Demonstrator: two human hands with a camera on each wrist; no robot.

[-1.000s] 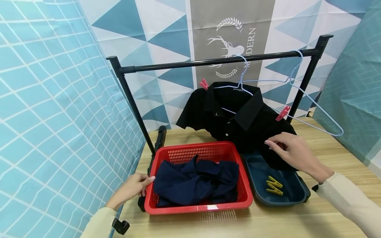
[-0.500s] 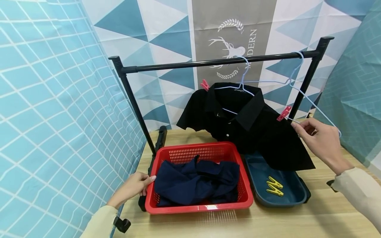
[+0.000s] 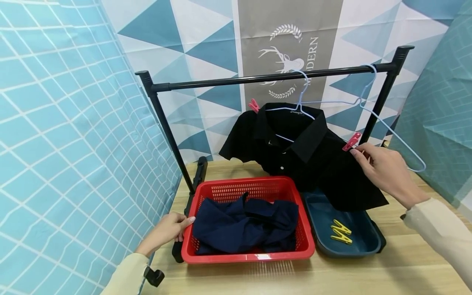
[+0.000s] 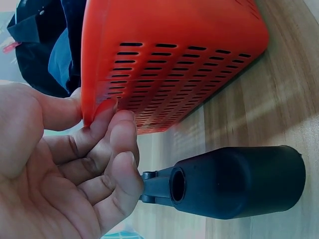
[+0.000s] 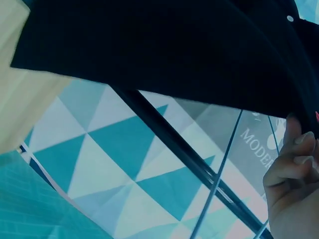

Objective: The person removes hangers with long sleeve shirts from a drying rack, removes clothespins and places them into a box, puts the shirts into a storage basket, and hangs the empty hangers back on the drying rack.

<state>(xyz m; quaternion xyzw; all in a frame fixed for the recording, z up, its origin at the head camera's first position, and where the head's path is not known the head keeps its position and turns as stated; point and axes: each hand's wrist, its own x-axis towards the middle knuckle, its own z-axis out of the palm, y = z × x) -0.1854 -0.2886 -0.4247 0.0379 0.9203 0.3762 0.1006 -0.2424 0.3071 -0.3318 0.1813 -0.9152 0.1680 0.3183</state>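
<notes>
We see a black shirt (image 3: 348, 176) with white buttons (image 5: 290, 19) and pink clips (image 3: 351, 142), pale blue hangers (image 3: 393, 132), a red basket (image 3: 247, 258), navy cloth (image 3: 236, 227), yellow pegs (image 3: 341, 239), a dark blue tray (image 3: 339, 250), a turquoise sheet (image 3: 66, 155) gridded in white, and a blue-and-white triangle-patterned backdrop (image 3: 212, 51).

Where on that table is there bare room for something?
Bare table lies in front of the red basket and blue tray, and right of the tray, partly beneath the right sleeve. It's crowded between basket and tray, beside the left hand and black rack, and at the tray's back, beneath the black shirt.
</notes>
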